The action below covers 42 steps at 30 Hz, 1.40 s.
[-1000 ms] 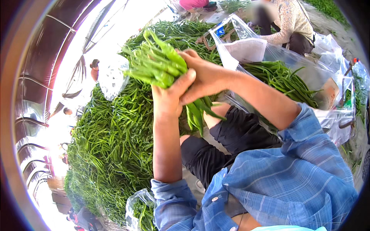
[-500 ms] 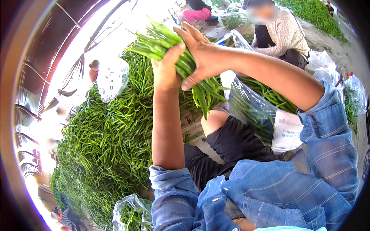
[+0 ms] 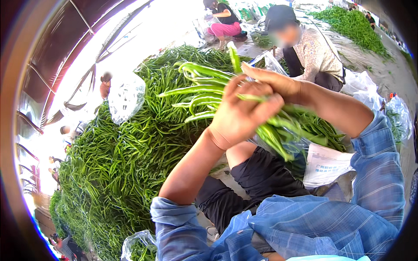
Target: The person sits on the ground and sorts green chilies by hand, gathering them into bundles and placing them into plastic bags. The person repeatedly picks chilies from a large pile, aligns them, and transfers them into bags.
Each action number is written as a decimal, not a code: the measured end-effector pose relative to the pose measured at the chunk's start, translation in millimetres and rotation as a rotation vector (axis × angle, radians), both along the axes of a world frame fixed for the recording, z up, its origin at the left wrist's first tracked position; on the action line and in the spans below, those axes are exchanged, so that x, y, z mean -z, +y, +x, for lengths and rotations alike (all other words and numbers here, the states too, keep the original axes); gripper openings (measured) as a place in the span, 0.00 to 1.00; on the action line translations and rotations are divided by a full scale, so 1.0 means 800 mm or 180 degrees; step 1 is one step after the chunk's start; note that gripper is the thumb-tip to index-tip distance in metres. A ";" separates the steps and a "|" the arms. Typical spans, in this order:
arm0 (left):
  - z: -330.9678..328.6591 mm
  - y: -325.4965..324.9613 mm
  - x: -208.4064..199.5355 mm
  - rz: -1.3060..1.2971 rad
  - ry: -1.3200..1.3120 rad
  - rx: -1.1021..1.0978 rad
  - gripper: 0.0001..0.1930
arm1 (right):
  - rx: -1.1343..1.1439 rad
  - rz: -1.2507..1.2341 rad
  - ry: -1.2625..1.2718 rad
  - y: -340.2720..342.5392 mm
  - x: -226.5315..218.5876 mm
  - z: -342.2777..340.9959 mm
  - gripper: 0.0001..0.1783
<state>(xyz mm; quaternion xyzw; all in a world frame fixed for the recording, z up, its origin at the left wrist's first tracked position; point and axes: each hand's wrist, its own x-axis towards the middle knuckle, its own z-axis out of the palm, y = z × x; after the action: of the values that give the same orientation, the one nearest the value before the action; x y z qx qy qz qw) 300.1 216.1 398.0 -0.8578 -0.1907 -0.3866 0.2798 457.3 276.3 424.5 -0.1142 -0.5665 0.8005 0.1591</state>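
A bunch of long green chili peppers [image 3: 196, 90] is held up between my two hands, above my knees. My left hand [image 3: 246, 113] is closed round the near side of the bunch, its thumb pointing right. Behind it, my right hand [image 3: 278, 85] presses on the far side, its fingers partly hidden by the left. Pepper tips fan out to the left, and one pepper sticks up above the hands. The other ends hang to the lower right, blurred, over a clear plastic bag of peppers [image 3: 320, 130] with a white printed panel [image 3: 326, 167].
A large heap of green chili peppers [image 3: 117, 174] spreads along my left. A person in a dark cap [image 3: 320, 54] crouches ahead to the right. Clear plastic bags lie on the heap [image 3: 126, 98], at lower left [image 3: 139, 243] and far right [image 3: 400, 115]. Another pepper pile [image 3: 352, 30] lies beyond.
Both hands have moved right and down with the peppers, toward the bag. The left hand has turned over the bunch, and the right hand's spread fingers have closed in behind it.
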 end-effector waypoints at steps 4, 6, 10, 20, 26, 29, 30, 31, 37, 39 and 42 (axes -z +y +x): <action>0.044 -0.006 0.003 0.0467 0.0400 0.0598 0.18 | -0.0532 -0.0505 -0.0120 0.033 0.047 0.055 0.32; 0.054 -0.001 0.010 0.0594 0.0306 0.0784 0.15 | -0.0655 -0.0596 -0.0007 0.038 0.071 0.068 0.29; 0.046 0.033 0.041 0.1039 0.0171 0.0840 0.16 | -0.0741 -0.1215 0.0171 0.037 0.087 0.067 0.24; 0.057 0.065 0.060 0.0079 0.0641 0.0095 0.40 | -0.0047 -0.0545 0.0335 0.064 0.101 0.094 0.28; 0.087 0.089 0.066 0.0211 0.0666 0.0103 0.43 | 0.0056 -0.0640 0.0219 0.074 0.101 0.135 0.34; 0.117 0.097 0.071 0.0113 0.0250 0.0269 0.35 | 0.0140 -0.0717 0.0128 0.075 0.096 0.167 0.37; 0.117 0.097 0.076 0.0247 0.0044 0.0304 0.34 | 0.0122 -0.0760 0.0146 0.077 0.094 0.172 0.38; 0.127 0.103 0.084 0.0392 -0.0231 0.0418 0.34 | 0.0184 -0.0771 0.0125 0.081 0.088 0.185 0.39; 0.136 0.060 0.137 -0.1625 -0.1349 0.0529 0.21 | 0.0317 -0.0567 0.0167 0.127 0.059 0.238 0.46; 0.153 0.050 0.160 -0.1905 -0.0562 0.0302 0.14 | 0.0511 -0.0472 -0.0085 0.139 0.067 0.247 0.57; 0.199 0.048 0.168 -0.3191 0.0271 0.0244 0.27 | 0.0845 0.0402 -0.0441 0.136 0.085 0.264 0.53</action>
<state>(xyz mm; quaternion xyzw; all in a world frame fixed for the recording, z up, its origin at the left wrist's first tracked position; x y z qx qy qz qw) 459.0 254.6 263.8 -0.9081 -0.3097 -0.2222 -0.1735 668.4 384.9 356.8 -0.2328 -0.6052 0.7254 0.2309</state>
